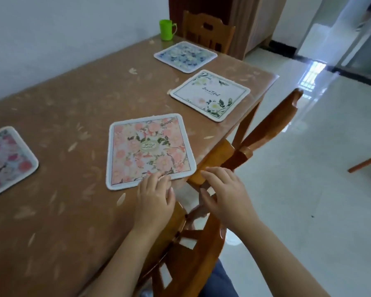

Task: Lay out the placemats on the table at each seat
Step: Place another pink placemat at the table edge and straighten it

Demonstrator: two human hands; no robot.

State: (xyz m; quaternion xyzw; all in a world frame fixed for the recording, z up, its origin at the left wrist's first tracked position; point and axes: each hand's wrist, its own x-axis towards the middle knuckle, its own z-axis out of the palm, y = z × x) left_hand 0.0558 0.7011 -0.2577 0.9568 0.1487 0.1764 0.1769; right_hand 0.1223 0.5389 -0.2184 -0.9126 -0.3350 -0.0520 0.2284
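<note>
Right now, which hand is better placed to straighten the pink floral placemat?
The left hand: its fingertips already rest on the pink floral placemat's near edge. The right hand hovers off the table, over the chair.

Both hands reach forward, palms down — left hand [155, 197] and right hand [225, 194] loosely spread, empty.

Floral placemats on a brown leaf-print tabletop [73, 99]

Beside the green cup [167, 30]: blue-flowered placemat [185, 56]; farther from it, white green-leaf-bordered placemat [210, 95], peach-blossom placemat [148, 150], pink-rose placemat [7, 161].
</note>
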